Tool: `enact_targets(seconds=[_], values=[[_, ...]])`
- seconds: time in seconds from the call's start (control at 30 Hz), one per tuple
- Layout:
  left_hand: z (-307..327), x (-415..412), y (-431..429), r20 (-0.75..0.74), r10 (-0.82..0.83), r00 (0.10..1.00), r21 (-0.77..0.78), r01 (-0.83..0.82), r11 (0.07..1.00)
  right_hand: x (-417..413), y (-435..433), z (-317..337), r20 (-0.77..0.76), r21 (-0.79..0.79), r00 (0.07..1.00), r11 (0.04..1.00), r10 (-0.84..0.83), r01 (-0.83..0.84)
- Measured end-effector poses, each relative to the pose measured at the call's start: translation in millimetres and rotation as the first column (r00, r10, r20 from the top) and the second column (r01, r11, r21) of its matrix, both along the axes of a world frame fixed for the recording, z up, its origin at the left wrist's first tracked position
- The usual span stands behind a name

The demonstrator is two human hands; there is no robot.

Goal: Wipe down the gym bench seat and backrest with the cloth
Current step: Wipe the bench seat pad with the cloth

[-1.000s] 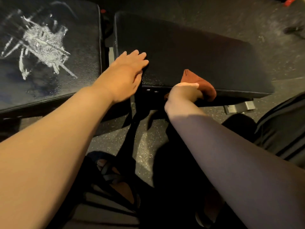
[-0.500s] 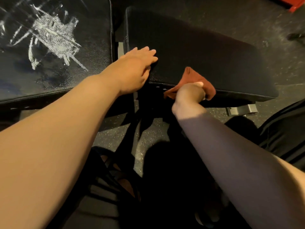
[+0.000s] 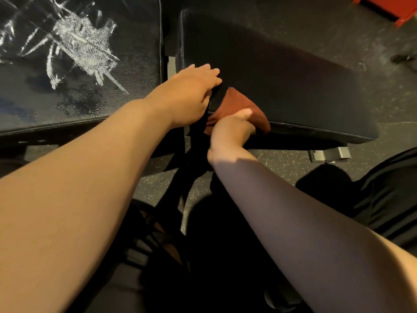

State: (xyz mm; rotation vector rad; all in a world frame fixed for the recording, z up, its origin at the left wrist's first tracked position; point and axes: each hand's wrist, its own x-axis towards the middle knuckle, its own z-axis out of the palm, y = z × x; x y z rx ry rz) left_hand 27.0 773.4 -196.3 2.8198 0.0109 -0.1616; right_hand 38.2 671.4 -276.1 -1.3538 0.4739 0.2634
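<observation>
The black bench seat pad (image 3: 282, 71) lies to the right. The black backrest pad (image 3: 135, 30), cracked white in its middle, lies to the left. My right hand (image 3: 230, 129) grips a rust-red cloth (image 3: 239, 105) draped over the seat's near edge, close to its left corner. My left hand (image 3: 189, 93) rests flat, fingers together, on the seat's near left corner, just left of the cloth.
A narrow gap with a grey frame piece (image 3: 171, 66) separates the two pads. A grey metal foot (image 3: 329, 154) shows under the seat on the speckled rubber floor. A red object (image 3: 388, 7) sits at the far right. My sandalled foot (image 3: 162, 242) is below.
My right hand has slid the cloth leftward along the seat's near edge, from mid-edge toward the left corner. My left hand has stayed on the corner.
</observation>
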Motion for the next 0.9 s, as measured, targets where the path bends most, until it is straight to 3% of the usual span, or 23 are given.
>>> enact_targets(seconds=[0.07,0.13,0.23,0.3,0.47,0.6,0.7,0.8,0.9], values=[[1,-1,-2,0.001,-0.01,1.0,0.02,0.01,1.0,22,-7,-9,-0.112,-0.169,0.979,0.974,-0.17,0.15],[2,-3,-3,-0.004,-0.017,1.0,0.037,0.017,0.999,30,-11,-4,-0.165,-0.214,0.955,0.954,-0.248,0.21],[1,-4,-3,0.004,-0.039,0.999,0.051,0.039,0.998,0,15,12,-0.13,-0.274,0.983,0.957,-0.134,0.094],[-1,-4,1,0.01,-0.04,0.999,0.027,0.04,0.999,-21,30,22,-0.138,-0.186,0.987,0.981,-0.077,0.05],[-2,-4,0,0.014,-0.032,0.999,0.032,0.032,0.999,-12,20,10,-0.053,-0.18,0.996,0.982,-0.076,0.065],[-1,-5,-3,0.021,-0.043,0.999,0.064,0.042,0.997,33,-24,0,0.047,-0.309,0.953,0.903,-0.298,0.298],[0,-6,-6,0.047,-0.045,0.998,0.079,0.041,0.996,68,-53,-5,-0.008,-0.412,0.916,0.836,-0.401,0.363],[-4,-5,-9,0.091,-0.041,0.995,0.089,0.033,0.996,45,-38,3,0.046,-0.353,0.954,0.888,-0.297,0.293],[-8,-4,-9,0.112,-0.027,0.993,0.072,0.019,0.997,23,-23,4,0.159,-0.391,0.976,0.899,-0.148,0.2]])
